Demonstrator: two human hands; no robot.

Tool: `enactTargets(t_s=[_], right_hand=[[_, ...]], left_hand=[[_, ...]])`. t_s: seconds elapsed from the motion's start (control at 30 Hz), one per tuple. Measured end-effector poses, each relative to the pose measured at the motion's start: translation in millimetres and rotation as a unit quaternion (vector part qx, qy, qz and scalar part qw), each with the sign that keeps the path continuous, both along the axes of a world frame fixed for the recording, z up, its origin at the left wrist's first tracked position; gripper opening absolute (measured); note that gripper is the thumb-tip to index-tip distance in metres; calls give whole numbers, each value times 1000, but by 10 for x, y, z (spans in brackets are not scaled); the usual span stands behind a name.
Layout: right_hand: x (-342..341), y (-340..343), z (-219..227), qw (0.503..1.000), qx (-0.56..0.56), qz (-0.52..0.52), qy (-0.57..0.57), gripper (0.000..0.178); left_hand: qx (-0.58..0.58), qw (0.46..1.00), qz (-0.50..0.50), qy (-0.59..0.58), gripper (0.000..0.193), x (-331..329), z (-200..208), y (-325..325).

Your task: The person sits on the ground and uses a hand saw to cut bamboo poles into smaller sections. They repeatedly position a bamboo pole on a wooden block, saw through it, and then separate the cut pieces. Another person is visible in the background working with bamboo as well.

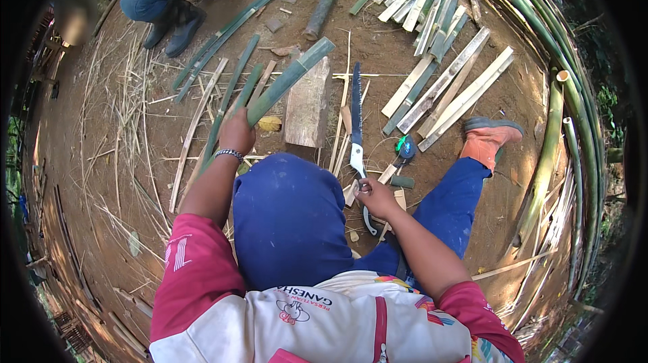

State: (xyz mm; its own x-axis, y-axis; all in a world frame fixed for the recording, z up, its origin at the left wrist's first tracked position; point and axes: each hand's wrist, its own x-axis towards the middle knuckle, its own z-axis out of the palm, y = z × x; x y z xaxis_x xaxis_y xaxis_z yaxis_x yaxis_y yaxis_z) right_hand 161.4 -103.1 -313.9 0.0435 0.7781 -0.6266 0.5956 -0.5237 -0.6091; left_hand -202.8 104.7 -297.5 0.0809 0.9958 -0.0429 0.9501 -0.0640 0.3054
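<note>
The left hand (pixel 236 135) has its fingers wrapped round a green split-bamboo strip (pixel 291 82), reaching far across the wooden block (pixel 307 116); at right, the right hand (pixel 379 199) grasps a pruning saw (pixel 356 120), blade pointing far.

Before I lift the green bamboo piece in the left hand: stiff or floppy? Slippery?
The green bamboo piece is probably stiff: it runs straight beyond the left hand without visible sag. Its smooth-looking skin could be somewhat slippery.
</note>
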Motion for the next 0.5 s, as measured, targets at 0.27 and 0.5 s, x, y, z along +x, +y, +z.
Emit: enactTargets(t_s=[0.27, 0.5], right_hand=[[45, -71, -414, 985, -72, 65, -145, 61], [-164, -50, -567, 966, -104, 48, -230, 56]], left_hand=[[-57, 997, 42, 19, 33, -175, -780, -30], [-40, 997, 64, 2, 33, -214, -897, -25]])
